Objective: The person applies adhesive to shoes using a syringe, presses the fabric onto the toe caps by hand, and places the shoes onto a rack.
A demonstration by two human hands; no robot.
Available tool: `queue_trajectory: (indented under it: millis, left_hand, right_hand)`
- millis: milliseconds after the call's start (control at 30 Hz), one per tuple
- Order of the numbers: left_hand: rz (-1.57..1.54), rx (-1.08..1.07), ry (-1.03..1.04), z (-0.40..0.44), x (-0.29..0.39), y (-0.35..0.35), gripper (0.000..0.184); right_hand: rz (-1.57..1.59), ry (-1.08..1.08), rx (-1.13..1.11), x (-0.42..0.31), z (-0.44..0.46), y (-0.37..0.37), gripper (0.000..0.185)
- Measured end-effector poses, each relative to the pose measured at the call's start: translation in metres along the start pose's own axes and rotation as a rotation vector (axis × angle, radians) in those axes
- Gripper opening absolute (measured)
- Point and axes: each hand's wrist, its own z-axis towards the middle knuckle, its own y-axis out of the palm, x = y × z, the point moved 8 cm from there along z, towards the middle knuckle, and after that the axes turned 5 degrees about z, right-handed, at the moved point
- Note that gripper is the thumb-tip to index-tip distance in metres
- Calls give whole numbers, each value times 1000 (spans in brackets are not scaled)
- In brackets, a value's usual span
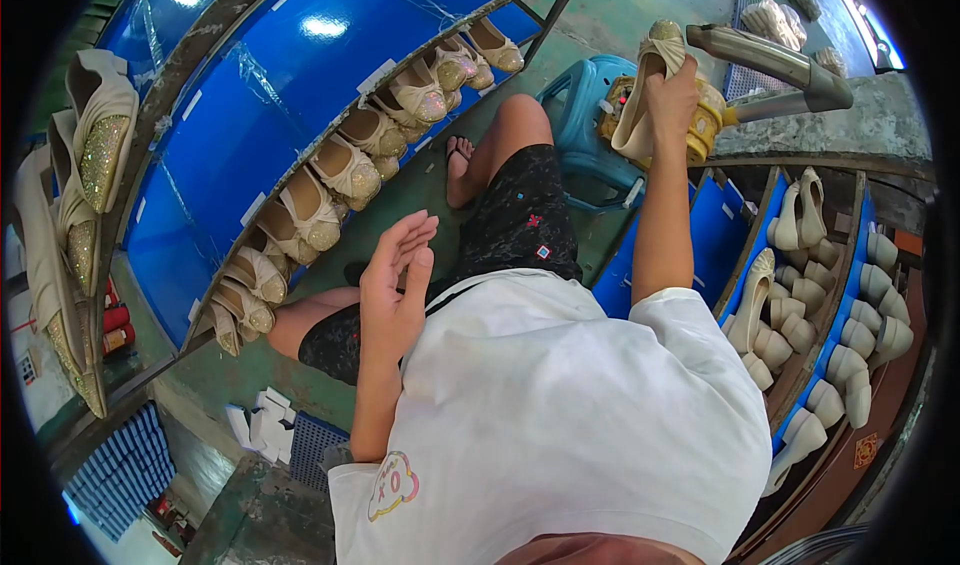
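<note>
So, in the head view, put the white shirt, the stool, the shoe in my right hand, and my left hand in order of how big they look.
1. White shirt
2. Stool, partly hidden
3. Shoe and left hand: too alike to rank

Blue shelf [300, 55], metal-framed: beige flats [350, 172] with glittered toes are lined closely along its edge. Rack [856, 230], with blue boards: pale shoes [752, 300] are packed between the boards, some turned heel-outward. Green floor [600, 0]: a sandalled foot [459, 168] is set upon it.
</note>
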Motion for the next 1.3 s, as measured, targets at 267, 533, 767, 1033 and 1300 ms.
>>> queue_trajectory:
  millis: [267, 533, 767, 1033, 1300]
  left_hand:
    - [-29, 213, 336, 21, 69, -34, 48]
    - [41, 193, 517, -10, 121, -49, 36]
    - [188, 327, 619, -34, 127, -63, 33]
    - [378, 422, 761, -41, 130, -68, 28]
    - [43, 321, 570, -22, 116, -63, 51]
  right_hand:
    - [625, -674, -619, -217, -159, -62, 58]
    - [674, -1044, -801, -292, -232, -88, 65]
    - [716, -1063, -887, -307, -246, -89, 64]
    - [740, -1013, -934, -312, -253, -84, 62]
    - [824, -972, -866, -307, -252, -86, 61]
